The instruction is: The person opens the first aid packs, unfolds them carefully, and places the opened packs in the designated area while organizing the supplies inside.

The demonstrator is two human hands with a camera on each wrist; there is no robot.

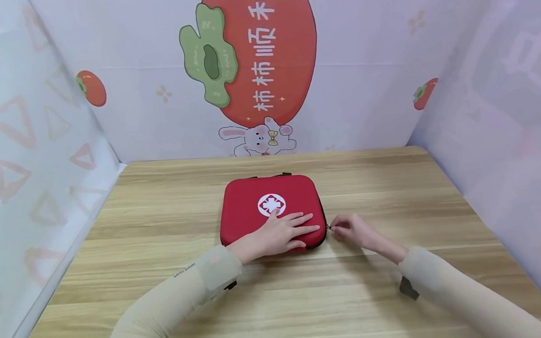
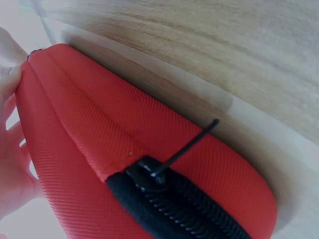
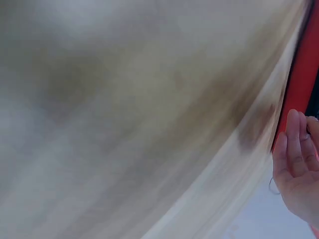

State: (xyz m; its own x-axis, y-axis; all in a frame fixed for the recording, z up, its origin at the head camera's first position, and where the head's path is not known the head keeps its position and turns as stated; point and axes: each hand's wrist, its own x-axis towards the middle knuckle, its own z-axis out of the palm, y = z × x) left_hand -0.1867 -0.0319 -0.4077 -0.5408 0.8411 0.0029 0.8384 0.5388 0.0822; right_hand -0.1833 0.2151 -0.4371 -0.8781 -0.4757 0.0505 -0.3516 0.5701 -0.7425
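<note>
A red first-aid case point(image 1: 245, 207) with a white cross emblem lies flat on the wooden table. My left hand point(image 1: 282, 234) rests on its lid with the fingers spread and straight. At the case's right front corner, my right hand point(image 1: 352, 231) pinches a small zipper pull point(image 1: 328, 228) between thumb and fingers. The left wrist view shows the case's red side point(image 2: 89, 104) and a black zipper point(image 2: 184, 209) with a slider and a thin cord. In the right wrist view, the right hand point(image 3: 299, 169) is beside the red edge of the case.
The wooden table point(image 1: 160, 213) meets a printed backdrop point(image 1: 364, 99) behind and patterned side sheets at left and right. Black strap parts point(image 1: 284, 174) show at the case's back edge.
</note>
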